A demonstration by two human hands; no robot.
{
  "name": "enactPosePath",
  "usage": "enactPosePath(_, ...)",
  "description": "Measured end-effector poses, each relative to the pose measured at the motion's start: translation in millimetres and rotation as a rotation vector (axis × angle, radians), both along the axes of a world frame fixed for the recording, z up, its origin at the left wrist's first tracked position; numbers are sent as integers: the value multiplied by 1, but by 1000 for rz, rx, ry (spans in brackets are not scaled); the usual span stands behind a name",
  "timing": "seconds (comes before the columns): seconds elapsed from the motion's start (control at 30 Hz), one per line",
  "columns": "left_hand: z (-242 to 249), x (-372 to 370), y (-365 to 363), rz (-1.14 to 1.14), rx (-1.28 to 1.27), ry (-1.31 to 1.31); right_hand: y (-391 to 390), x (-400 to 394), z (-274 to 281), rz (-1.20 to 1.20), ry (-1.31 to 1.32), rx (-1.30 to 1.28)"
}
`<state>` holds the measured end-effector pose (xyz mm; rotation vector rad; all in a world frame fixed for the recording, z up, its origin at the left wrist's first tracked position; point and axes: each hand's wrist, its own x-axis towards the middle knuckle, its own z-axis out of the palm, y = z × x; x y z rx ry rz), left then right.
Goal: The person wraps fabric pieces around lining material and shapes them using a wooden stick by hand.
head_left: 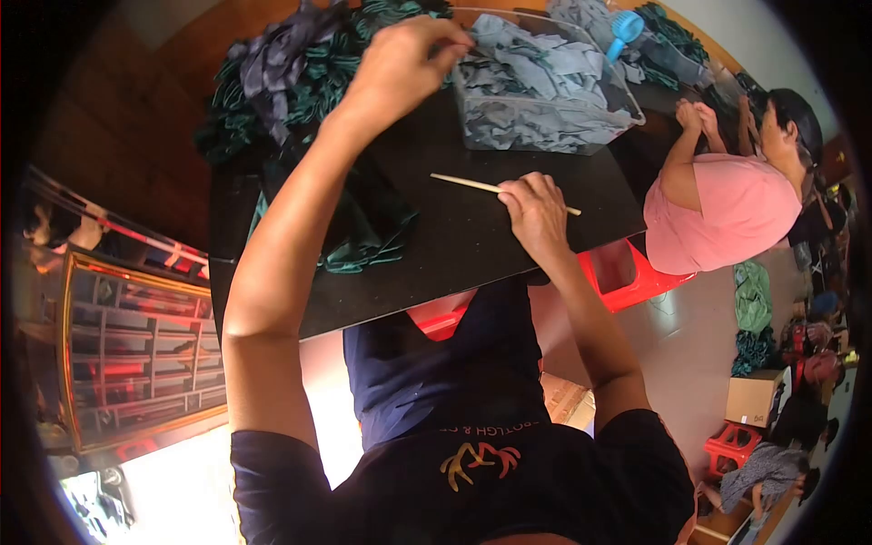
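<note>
My right hand point(536, 209) rests on the dark table point(454, 236), fingers closed around a thin, pale wooden stick point(468, 183) that juts out on both sides. My left hand point(409, 64) is raised at the left rim of a clear plastic bin point(536, 123). Its fingers are curled towards the thumb; whatever they may pinch is too small to make out. Grey-blue fabric pieces point(545, 68) fill the bin. Below my left forearm lies dark green satin fabric point(372, 227), partly hidden by the arm.
Dark green and grey fabric bundles point(291, 73) are heaped at the back left. A blue handheld fan point(624, 32) stands behind the bin. To the right sits a person in a pink shirt point(727, 213), near a red stool point(622, 272). Other people are farther right.
</note>
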<state>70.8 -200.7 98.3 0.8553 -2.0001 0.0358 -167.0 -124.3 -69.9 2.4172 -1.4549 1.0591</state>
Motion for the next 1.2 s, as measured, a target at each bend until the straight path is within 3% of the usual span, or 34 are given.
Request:
enactPosePath(0.2, -4, -84, -82, 39, 235, -494, -3, -3, -7, -18, -32, 51)
enactPosePath(0.33, -31, -107, -135, 42, 129, -916, -4, -5, -7, -27, 1, 48)
enactPosePath(0.47, -34, -115, -138, 65, 126, -1057, -4, -7, -8, 1, -19, 51)
enactPosePath(0.57, -37, -106, -155, -44, 127, -824, -4, -8, -9, 0, -36, 61)
enactPosePath(0.67, -6, -91, -140, -225, 240, -424, -3, -8, -8, -6, -47, 64)
enactPosePath(0.77, 27, -80, -96, -377, 501, 65, -3, -7, -8, -5, -51, 48)
enactPosePath(0.83, 35, -71, -70, -427, 477, 268, -2, -7, -7, 1, -46, 29)
enactPosePath(0.97, 42, -50, 4, -575, 683, 642, -2, -6, -3, 13, -171, 8)
enactPosePath(1.03, 30, -44, 34, -680, 733, 799, -5, -7, 1, 159, -455, -32)
enactPosePath(1.1, 14, -38, 59, -671, 741, 853, 7, -4, 22, 330, -797, 229)
enactPosePath(1.2, -18, -37, 85, -681, 840, 924, 18, 7, 59, 639, -1214, 386)
